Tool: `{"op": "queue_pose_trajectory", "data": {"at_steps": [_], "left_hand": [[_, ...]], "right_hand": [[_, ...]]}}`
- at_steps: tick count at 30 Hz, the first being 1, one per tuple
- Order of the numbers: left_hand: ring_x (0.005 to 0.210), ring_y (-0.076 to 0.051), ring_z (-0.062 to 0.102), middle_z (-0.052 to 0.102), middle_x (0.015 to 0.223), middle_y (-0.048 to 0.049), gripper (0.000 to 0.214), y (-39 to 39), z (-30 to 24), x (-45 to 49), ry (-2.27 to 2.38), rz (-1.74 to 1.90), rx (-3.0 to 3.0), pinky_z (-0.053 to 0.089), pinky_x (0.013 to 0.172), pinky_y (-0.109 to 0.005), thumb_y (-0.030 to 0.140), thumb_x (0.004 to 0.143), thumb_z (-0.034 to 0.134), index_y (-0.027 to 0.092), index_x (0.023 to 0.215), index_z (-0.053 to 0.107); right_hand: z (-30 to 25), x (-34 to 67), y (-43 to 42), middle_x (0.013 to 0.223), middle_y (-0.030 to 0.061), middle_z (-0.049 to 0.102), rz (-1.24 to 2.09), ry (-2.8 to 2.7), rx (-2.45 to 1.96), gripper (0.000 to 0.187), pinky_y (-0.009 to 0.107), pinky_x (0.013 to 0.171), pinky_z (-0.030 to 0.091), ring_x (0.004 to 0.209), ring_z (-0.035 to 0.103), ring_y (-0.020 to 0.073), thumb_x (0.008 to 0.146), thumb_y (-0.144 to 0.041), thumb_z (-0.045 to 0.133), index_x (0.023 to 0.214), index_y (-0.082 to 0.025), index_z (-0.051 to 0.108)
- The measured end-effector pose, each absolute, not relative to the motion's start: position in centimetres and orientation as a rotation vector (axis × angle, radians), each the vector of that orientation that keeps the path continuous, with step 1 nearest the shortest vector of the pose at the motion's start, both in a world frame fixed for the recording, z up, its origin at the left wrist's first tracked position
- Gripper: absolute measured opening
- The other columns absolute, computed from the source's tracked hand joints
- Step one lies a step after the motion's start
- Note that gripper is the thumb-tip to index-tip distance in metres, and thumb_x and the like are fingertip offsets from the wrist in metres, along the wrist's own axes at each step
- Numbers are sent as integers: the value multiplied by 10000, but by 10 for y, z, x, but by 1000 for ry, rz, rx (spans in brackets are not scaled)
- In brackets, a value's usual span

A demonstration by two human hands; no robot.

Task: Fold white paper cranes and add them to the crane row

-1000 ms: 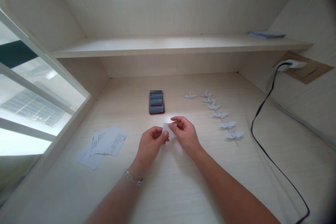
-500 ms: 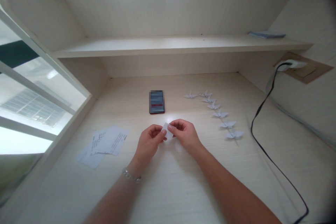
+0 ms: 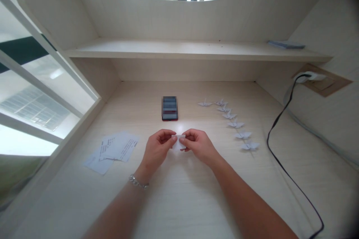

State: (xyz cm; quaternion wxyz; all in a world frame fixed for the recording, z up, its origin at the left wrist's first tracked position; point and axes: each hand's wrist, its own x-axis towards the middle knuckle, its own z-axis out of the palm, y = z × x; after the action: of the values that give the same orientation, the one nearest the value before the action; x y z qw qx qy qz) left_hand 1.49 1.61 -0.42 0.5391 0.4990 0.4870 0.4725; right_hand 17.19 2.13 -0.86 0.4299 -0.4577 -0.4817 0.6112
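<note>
A small folded piece of white paper [image 3: 177,142] is pinched between both my hands just above the desk [image 3: 179,194]. My left hand [image 3: 157,149] grips its left side with curled fingers; a bracelet sits on that wrist. My right hand [image 3: 198,145] grips the right side, thumb and fingers pressed together. Most of the paper is hidden by my fingertips. A dark phone [image 3: 169,108] lies flat a little beyond my hands.
A curved row of several white paper cranes [image 3: 235,124] lies to the right. Loose printed slips [image 3: 112,151] lie at the left. A black cable [image 3: 280,134] runs from a wall plug [image 3: 307,77] down the right side. A shelf [image 3: 193,50] spans the back.
My hands have closed in on the paper and lowered it slightly; it now looks smaller and more hidden between my fingertips. The view has shifted a little.
</note>
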Motion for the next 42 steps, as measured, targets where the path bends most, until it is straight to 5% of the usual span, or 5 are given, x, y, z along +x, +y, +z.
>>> {"op": "queue_pose_trajectory", "data": {"at_steps": [13,42], "left_hand": [[562,-106,547,639,672,-42,155,12,-2,13,1069,852,1301,430,532,-223,239,672,674,118,769,662],[630,-136,579,656,681,-44,84,10,2,11,983,905,1254,442,595,-250,135,652,628,146,707,691]], "right_hand": [[-11,182,3,645,22,663,1621,-1119,-1183,217,245,491,517,536,603,123,623,-309,727,738,-137,663],[-7,191,-2,702,62,684,1803,-1027,-964,196,305,572,523,619,627,169,661,-303,711,794,-160,713]]}}
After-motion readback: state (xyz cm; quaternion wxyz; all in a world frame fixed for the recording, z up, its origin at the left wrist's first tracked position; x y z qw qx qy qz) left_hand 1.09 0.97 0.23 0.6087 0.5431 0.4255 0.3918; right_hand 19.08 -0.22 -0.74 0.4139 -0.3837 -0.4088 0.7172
